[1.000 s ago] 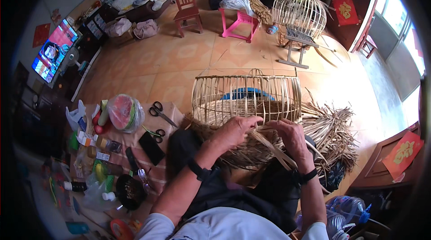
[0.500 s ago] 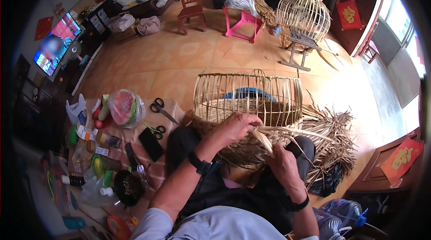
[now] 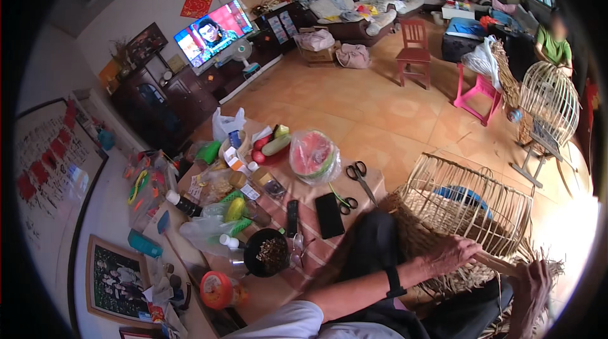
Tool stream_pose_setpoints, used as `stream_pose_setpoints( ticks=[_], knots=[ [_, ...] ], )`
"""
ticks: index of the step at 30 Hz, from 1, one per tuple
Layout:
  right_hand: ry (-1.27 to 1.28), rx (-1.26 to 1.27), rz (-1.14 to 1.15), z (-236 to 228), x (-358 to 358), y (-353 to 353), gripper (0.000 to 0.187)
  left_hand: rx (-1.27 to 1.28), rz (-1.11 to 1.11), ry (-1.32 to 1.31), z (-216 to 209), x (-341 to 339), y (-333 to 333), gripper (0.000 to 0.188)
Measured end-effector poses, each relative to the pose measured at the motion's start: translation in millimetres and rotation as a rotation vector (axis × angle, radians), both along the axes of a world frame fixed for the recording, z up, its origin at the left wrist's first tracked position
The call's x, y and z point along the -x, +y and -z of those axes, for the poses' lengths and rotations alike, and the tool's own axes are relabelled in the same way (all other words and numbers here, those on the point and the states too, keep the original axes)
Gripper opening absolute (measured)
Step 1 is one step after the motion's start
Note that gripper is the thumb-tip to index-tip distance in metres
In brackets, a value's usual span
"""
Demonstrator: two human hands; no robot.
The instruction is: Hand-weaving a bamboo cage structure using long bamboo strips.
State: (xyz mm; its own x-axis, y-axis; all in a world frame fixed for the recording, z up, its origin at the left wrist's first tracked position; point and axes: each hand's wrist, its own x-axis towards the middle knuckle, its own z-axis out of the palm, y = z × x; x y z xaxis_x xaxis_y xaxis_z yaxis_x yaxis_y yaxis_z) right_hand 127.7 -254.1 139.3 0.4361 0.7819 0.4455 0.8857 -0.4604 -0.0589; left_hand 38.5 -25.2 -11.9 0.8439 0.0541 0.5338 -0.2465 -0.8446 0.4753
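A half-woven basket (image 3: pixel 437 212) lies against my lap, its braided fibre body running into bare upright slats, with a blue round thing inside. Over its near side, my left hand (image 3: pixel 453 255) is closed on a flat bundle of dry plant strips (image 3: pixel 497 264). My right hand (image 3: pixel 532 285), closed too, grips the bundle's other end, so it stretches between both hands. Dry fibre ends (image 3: pixel 550 264) stick out around my right hand; its fingertips are partly hidden.
On the table at left lie scissors (image 3: pixel 360 180), a black phone (image 3: pixel 329 215), a wrapped watermelon half (image 3: pixel 313 158) and a dark bowl (image 3: pixel 267 252). A pink stool (image 3: pixel 478 95) and red chair (image 3: pixel 414 54) stand beyond. A person in green (image 3: pixel 555 44) handles another slatted basket (image 3: pixel 550 95).
The view has swung left, so the basket and hands appear farther right. The strips, bent between my hands before, now form a straighter flat bundle.
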Motion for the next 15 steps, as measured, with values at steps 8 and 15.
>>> stream_pose_setpoints(
  ticks=[8, 15],
  knots=[
    [-0.205, -0.14, -0.193, -32, -16, 41, 0.035, 0.16, 0.085, 0.165, -29, 5, 8, 0.04],
    [-0.285, -0.332, 0.026, 10, -28, 50, 0.026, 0.195, -0.082, 0.186, -16, -1, 2, 0.033]
  ],
)
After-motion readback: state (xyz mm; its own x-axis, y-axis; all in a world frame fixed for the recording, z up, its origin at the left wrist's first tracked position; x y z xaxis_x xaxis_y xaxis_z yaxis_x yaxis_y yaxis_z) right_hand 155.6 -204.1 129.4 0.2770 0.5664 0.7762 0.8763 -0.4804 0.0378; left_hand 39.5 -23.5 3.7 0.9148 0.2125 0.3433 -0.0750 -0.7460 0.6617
